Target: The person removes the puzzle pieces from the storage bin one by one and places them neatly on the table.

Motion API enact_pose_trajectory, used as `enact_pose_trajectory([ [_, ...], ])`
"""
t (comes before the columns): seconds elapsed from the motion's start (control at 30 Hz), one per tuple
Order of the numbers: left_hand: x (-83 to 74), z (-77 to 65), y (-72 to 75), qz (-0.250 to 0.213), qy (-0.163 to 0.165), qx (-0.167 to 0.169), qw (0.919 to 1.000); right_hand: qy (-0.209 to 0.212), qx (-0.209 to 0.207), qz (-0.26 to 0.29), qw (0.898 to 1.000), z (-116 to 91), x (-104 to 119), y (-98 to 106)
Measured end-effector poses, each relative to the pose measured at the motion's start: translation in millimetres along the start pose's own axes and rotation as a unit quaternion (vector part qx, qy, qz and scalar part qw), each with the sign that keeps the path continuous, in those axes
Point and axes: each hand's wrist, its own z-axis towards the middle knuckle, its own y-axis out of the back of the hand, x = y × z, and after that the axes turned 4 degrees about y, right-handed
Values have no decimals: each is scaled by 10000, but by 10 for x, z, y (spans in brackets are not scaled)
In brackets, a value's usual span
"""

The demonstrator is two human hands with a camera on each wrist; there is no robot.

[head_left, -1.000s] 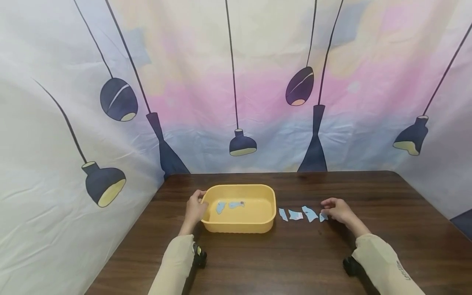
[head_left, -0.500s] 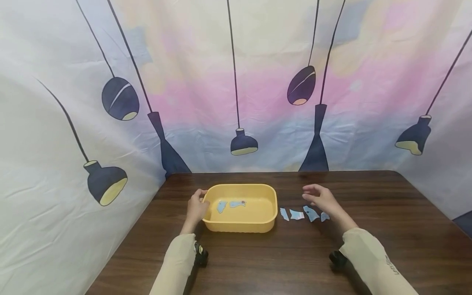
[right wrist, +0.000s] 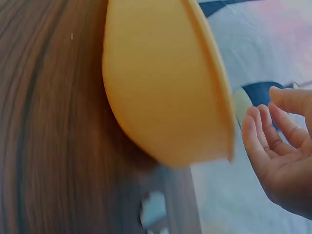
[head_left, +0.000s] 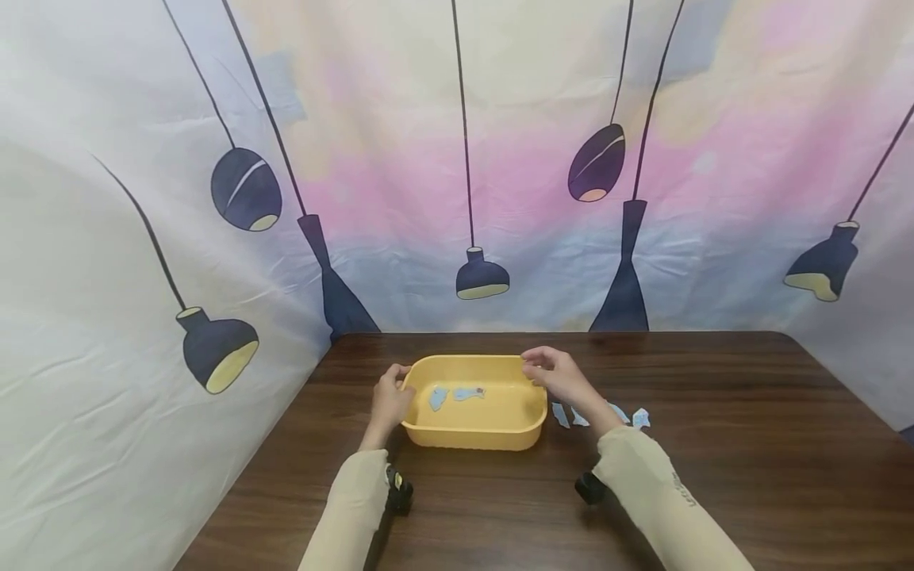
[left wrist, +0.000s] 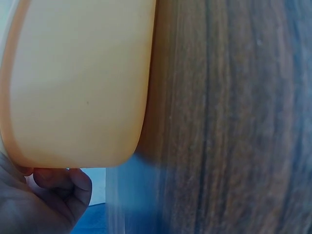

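**While the left hand grips a yellow tub, the right hand hovers over its right end**

The left hand is clamped on the tub's left end, its curled fingers showing against the wall in the left wrist view. The right hand has its fingers loosely bent and its thumb tip apart from them; the right wrist view shows a gap between this hand and the tub's rim.

Inside the tub, on the left half of its floor, lie a pale blue scrap and, just beside it, a longer scrap with a small reddish mark at one end. Four more scraps lie in a row to the right of the tub, the middle two partly covered by the right forearm.

The tub and the row rest on a dark wood-grained bench. Cream sleeves cover the arms, with a black device at each wrist. Behind hangs a pastel cloth printed with dark lamps.
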Motion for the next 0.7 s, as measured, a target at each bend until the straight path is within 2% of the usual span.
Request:
enact_pose_trajectory([
  [0.27, 9, -8, -15, -105, 23, 26, 9999, -169, 168, -88, 9997, 132, 38, -450],
  [0.53, 14, 1, -46, -196, 26, 31, 9998, -535, -128, -166, 9984, 199, 33, -847],
  [0.7, 7, 21, -39, -141, 37, -55, 9999, -671, 116, -253, 9974, 261, -6, -1021],
])
